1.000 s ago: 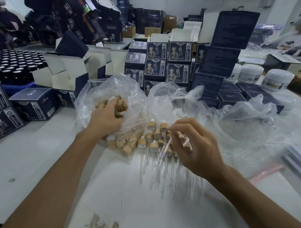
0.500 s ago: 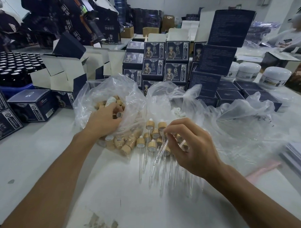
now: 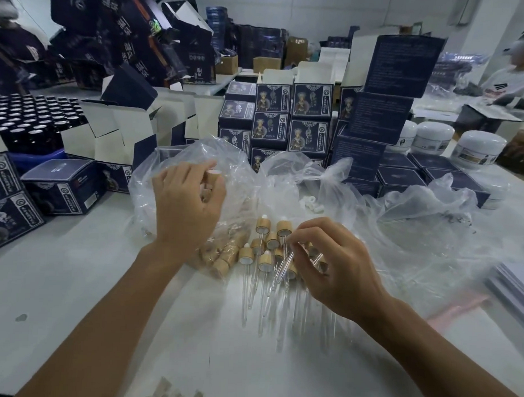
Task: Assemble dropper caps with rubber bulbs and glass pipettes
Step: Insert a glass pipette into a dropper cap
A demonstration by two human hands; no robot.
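My left hand (image 3: 187,202) is raised above a clear plastic bag (image 3: 235,167) of wooden caps and grips one wooden cap (image 3: 211,178) between thumb and fingers. My right hand (image 3: 329,266) pinches a glass pipette (image 3: 283,264) that slants down to the left, over a pile of assembled droppers (image 3: 266,249) lying on the white table (image 3: 73,281). Their glass stems point toward me. More loose wooden caps (image 3: 220,256) lie inside the bag's lower part. A few white rubber bulbs (image 3: 309,203) sit in a second clear bag behind the pile.
Stacks of dark blue printed boxes (image 3: 287,119) stand behind the bags, open cartons (image 3: 108,133) and dark bottles (image 3: 29,119) to the left. White jars (image 3: 476,149) stand at the right. A person (image 3: 514,79) works at the far right. Crumpled plastic (image 3: 426,222) lies right of my hand.
My left hand has come up out of the bag with a wooden cap in its fingers. My right hand has stayed over the dropper pile, holding the pipette.
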